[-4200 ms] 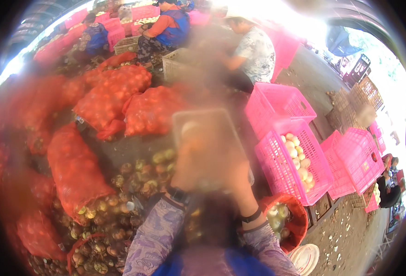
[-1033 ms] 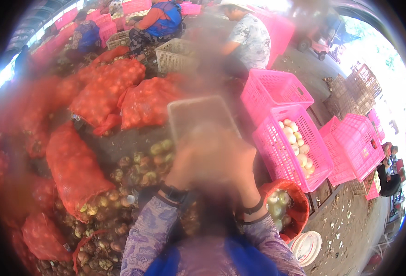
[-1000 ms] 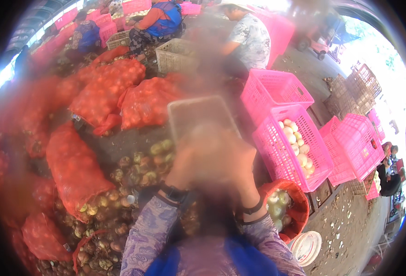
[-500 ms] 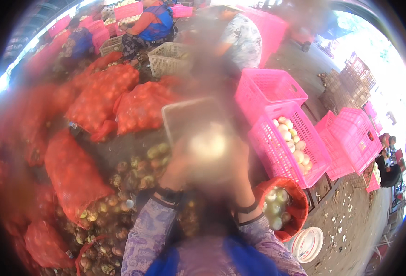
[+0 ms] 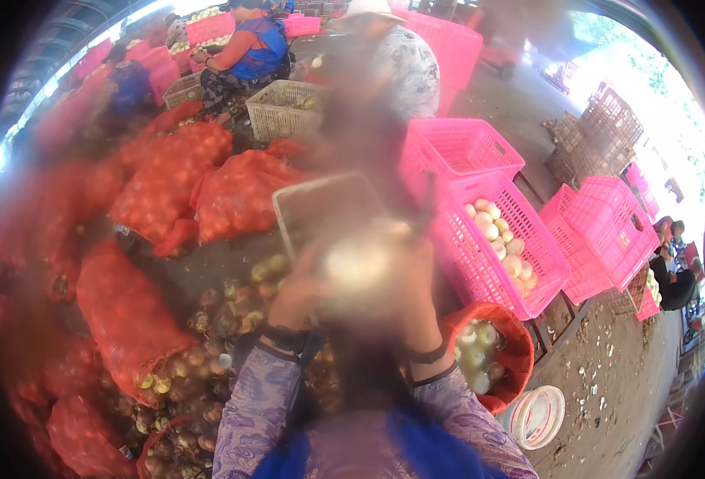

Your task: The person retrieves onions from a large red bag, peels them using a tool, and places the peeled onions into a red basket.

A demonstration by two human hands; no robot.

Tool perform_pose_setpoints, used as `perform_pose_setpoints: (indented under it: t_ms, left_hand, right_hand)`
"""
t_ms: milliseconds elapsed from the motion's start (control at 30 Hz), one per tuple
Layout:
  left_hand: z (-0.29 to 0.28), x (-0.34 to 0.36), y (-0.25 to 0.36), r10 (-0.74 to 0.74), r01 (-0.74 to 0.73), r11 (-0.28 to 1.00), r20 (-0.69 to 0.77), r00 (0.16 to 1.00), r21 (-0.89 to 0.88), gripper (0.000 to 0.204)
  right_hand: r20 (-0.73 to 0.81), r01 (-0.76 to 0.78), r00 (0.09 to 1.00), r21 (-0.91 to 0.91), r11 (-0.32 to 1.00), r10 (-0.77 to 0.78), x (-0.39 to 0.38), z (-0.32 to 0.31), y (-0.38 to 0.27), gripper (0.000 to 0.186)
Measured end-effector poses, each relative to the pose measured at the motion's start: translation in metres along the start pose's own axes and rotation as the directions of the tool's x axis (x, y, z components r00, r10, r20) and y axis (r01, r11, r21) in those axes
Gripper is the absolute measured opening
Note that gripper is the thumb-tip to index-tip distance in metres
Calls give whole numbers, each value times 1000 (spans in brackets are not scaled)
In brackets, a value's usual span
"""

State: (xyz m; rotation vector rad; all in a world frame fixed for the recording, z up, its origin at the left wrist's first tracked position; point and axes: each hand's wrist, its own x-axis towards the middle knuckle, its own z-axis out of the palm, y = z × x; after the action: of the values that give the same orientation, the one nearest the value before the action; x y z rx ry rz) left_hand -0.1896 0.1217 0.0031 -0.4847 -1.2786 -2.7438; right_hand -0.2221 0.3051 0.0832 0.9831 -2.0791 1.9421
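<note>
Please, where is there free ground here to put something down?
Bare ground lies right of the red basket, around the white bowl, below the pink crates. A smaller dark patch sits between the red mesh sacks and the loose onions. The left side is crowded with sacks.

- Red mesh sacks, bulging with round produce, lie heaped at the far left; one more slumps just right of them.
- A long red mesh sack lies on the near left, its mouth open towards the loose produce.
- Another open red mesh sack stands at the near right, pale round produce showing inside.
- Pink plastic crates stand to the right, the nearest holding pale round produce; more pink crates lie further right.
- A pale lattice crate stands far, centre-left.
- No labels, signs or screens can be made out.
</note>
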Motion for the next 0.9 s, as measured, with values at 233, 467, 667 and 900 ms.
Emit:
perform_pose_setpoints:
  t_ms: [233, 467, 667, 900]
  left_hand:
    - [-9, 15, -15, -44, 47, 999, -191, 981, 14, 89]
    - [-8, 16, -32, 46, 16, 952, -195, 980, 307, 74]
    - [29, 11, 12, -54, 72, 994, -193, 980, 88, 78]
    - [39, 1, 12, -95, 87, 981, -39, 995, -171, 86]
  right_hand:
    - [-489, -406, 812, -81, 910, 318, 11, 20, -39, 23]
    - [-194, -102, 981, -603, 791, -21, 0, 24, -14, 20]
    - [-50, 140, 983, -432, 891, -179, 6, 12, -19, 24]
    - [-102, 165, 975, -272, 948, -199, 1, 16, 0, 32]
